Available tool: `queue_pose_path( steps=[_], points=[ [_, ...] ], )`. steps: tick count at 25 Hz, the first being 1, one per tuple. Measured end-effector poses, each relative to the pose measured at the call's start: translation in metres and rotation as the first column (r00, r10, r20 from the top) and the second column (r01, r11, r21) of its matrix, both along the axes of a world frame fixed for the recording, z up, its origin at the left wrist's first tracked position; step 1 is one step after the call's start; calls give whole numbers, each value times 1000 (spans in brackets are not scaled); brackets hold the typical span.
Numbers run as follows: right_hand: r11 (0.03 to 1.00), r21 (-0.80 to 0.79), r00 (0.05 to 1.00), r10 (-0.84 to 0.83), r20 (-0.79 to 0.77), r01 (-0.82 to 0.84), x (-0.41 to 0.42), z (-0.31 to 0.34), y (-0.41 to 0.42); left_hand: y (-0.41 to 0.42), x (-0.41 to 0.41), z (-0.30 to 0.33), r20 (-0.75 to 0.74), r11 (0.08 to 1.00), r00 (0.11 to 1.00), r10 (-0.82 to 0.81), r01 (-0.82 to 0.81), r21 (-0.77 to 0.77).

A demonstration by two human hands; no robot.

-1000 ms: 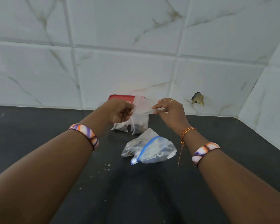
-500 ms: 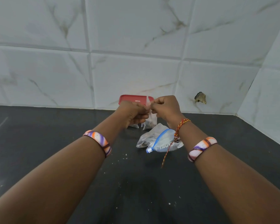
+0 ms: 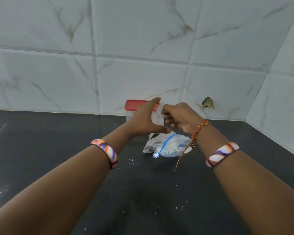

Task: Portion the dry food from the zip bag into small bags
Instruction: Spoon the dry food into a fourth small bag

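Observation:
A clear zip bag [image 3: 170,146] with a blue seal strip lies crumpled on the black counter [image 3: 58,150], a little dark dry food showing at its left end. Just behind it my right hand [image 3: 180,119] pinches the top of a small clear bag [image 3: 157,117], which hangs in the air. My left hand [image 3: 145,119] is spread wide beside that bag, fingers apart, holding nothing. Part of another small bag [image 3: 152,135] peeks out under my left thumb.
A clear container with a red lid [image 3: 134,106] stands against the white tiled wall [image 3: 143,48], partly behind my left hand. A chipped hole [image 3: 208,103] marks the wall at the right. White crumbs dot the counter. The side wall closes in at the right.
My left hand has let go of the small bag and spread open. My right hand alone keeps hold of the bag's top.

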State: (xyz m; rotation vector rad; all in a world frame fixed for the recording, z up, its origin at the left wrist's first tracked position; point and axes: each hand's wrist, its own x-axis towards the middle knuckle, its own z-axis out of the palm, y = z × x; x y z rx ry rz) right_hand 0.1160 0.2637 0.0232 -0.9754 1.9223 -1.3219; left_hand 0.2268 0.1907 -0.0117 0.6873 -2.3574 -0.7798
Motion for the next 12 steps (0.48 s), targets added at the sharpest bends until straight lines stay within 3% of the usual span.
queue_pose_path(
  steps=[3,5,7,9,10,12],
  points=[
    [999,-30,998,26,-49,-27,3,-4,5,2,-1,1,-40,998,999,-12,14,60],
    [981,-188,960,-11,-281,-44,3,-9,9,0,3,4,-2,990,1000,-10,10,143],
    [951,-223,834,58,-549,-213,4,-9,13,-2,8,9,48,981,997,-55,45,189],
    [931,-86,649,179,-740,-355,7,-12,14,-1,11,14,96,977,990,-100,79,200],
    [922,-28,574,216,-790,-386,7,-12,14,-1,11,15,115,977,987,-111,88,193],
    [907,17,539,266,-799,-421,4,-13,14,0,12,14,158,984,981,-114,89,157]
  ],
)
